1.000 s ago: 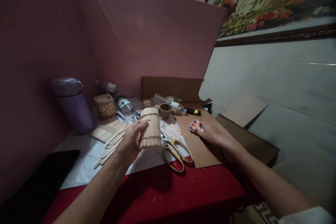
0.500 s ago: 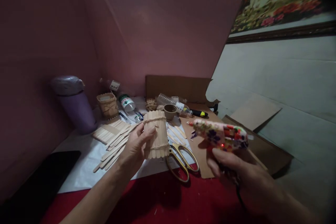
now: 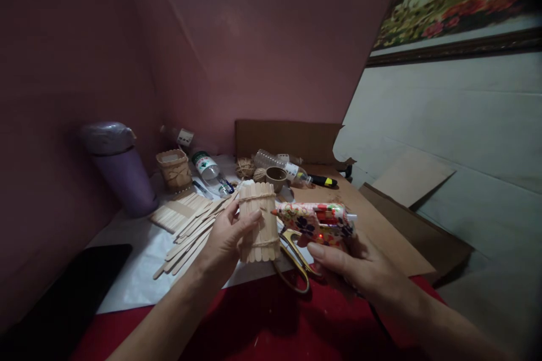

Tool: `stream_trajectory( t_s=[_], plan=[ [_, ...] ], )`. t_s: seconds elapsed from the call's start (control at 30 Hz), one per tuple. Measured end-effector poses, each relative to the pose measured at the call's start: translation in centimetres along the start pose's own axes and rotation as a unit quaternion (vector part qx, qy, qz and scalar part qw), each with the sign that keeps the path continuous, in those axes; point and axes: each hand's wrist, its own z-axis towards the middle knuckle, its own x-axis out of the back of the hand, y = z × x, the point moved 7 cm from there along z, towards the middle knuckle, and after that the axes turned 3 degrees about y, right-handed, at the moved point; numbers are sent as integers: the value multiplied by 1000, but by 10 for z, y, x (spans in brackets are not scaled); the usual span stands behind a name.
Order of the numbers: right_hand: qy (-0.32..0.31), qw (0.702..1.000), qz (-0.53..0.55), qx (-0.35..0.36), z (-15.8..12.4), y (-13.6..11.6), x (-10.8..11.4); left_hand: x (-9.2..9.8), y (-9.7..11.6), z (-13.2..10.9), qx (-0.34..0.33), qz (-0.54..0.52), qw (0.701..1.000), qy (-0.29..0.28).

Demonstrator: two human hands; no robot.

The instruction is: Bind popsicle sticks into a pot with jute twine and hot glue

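Observation:
My left hand (image 3: 226, 240) is wrapped round a small upright holder made of wooden craft sticks (image 3: 259, 221), bound with twine near top and bottom. My right hand (image 3: 351, 265) grips a glue gun with a flowered pattern (image 3: 315, 220). Its nozzle points left and sits right beside the holder's right side; a red light glows on its body. Gold-handled scissors (image 3: 294, 262) lie on the table under the gun, partly hidden by my hands.
Loose craft sticks (image 3: 186, 220) lie fanned on white paper at left. Behind stand a purple tumbler (image 3: 121, 166), a small twine-wrapped basket (image 3: 173, 169), plastic bottles (image 3: 207, 168), a twine ball (image 3: 244, 168), a brown cup (image 3: 275, 177) and cardboard sheets (image 3: 381, 220). A black phone (image 3: 71, 287) lies near left.
My right hand picked the glue gun up off the cardboard and brought it left, up to the stick holder. My left hand has kept its hold and tilted the holder slightly.

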Motion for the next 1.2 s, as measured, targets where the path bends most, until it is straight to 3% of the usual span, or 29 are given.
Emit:
stream_trajectory(
  t_s=[0.37, 1.2],
  plan=[
    [10, 1000, -5, -14, 13, 4, 1, -5, -2, -2, 20, -5, 1000, -21],
    [13, 999, -29, -16, 15, 2, 1, -3, 0, -4, 24, 8, 1000, -3]
  ],
)
